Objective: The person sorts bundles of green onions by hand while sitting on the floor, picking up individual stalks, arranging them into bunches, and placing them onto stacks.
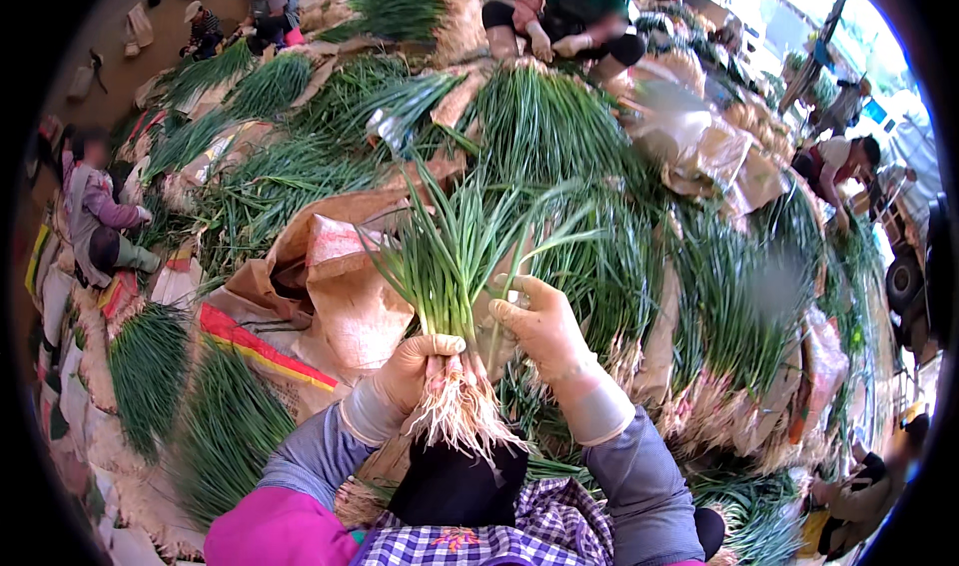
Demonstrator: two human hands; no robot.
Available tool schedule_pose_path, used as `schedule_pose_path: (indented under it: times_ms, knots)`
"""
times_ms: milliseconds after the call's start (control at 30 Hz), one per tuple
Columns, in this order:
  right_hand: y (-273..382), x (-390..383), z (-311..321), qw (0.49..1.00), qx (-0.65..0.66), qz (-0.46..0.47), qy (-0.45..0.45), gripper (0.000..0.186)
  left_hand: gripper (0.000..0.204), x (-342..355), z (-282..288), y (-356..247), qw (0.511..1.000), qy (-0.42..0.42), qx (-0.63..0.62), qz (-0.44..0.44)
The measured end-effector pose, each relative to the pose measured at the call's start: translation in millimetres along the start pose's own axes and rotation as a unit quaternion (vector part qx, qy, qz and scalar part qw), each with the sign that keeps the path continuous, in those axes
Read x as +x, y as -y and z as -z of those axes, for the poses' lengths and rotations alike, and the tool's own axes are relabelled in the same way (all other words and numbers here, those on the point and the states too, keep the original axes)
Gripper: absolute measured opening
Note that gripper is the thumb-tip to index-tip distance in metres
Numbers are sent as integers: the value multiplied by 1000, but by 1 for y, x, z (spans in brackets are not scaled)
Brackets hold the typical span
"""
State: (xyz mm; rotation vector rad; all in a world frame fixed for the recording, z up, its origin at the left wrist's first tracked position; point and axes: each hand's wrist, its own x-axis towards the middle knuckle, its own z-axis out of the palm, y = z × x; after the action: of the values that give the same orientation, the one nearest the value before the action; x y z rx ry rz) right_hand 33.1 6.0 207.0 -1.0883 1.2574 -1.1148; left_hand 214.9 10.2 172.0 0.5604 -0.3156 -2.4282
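My left hand (408, 374), in a pale glove, is closed round the lower stems of a bunch of green onions (448, 291). The bunch stands upright over my lap, leaves fanned out at the top and pale stringy roots (462, 408) hanging below my thumb. Just right of it, my right hand (547, 334), gloved too, has thumb and fingertips pinched together on a green onion leaf (509, 274) at the bunch's side. Part of that grip is hidden behind the fingers. A checked purple apron (479, 531) covers my lap.
Large heaps of green onions (544, 126) lie ahead and to the right (744, 301), with more at the left (235, 431). A crumpled brown sack (350, 301) lies beyond my left hand. A co-worker (574, 21) sits at the far side; another person (100, 206) sits at the left.
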Motion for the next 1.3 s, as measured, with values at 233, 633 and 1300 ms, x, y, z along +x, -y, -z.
schedule_pose_path:
  times_ms: [233, 633, 1300]
  knots:
    - [29, -53, -44, 982, -182, 50, 15, 27, 33, -73, -8, 15, 992, 122, 20, 21]
    - [24, -81, 2, 759, -647, 28, -60, 27, 28, -137, -17, 60, 978, 172, -119, -9]
    - [40, -219, -99, 822, -421, 381, 53, 56, 23, -284, -25, 25, 944, 45, 62, -321]
